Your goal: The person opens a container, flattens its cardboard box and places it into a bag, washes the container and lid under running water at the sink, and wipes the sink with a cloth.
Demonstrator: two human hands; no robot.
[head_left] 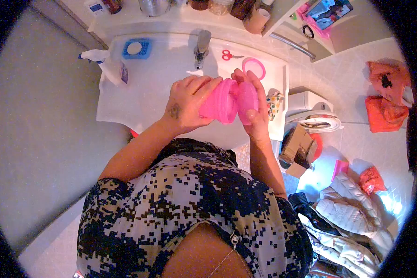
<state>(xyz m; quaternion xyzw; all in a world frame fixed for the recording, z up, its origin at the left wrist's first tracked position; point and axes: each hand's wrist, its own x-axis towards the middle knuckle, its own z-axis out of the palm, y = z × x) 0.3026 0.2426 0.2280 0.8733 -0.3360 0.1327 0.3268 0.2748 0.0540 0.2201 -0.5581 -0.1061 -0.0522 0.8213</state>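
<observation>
My left hand [186,103] is wrapped around a pink plastic jar [223,104], which lies on its side with its ridged rim facing right. Against that rim, or just beside it, my right hand [260,121] holds a round pink lid [248,98] by its edge. Whether lid and rim touch I cannot tell. Both are held above the white sink [157,69]. A pink ring [259,62] lies on the sink's right ledge, just beyond my right fingertips. Red-handled scissors [227,55] rest between it and the faucet [201,46].
A white spray bottle [110,68] and a blue soap dish [143,50] stand at the sink's left. Jars [221,6] line the shelf behind. To the right are a patterned cloth [274,104], a cardboard box [297,146], a washing machine [308,99] and piled clothes [347,215].
</observation>
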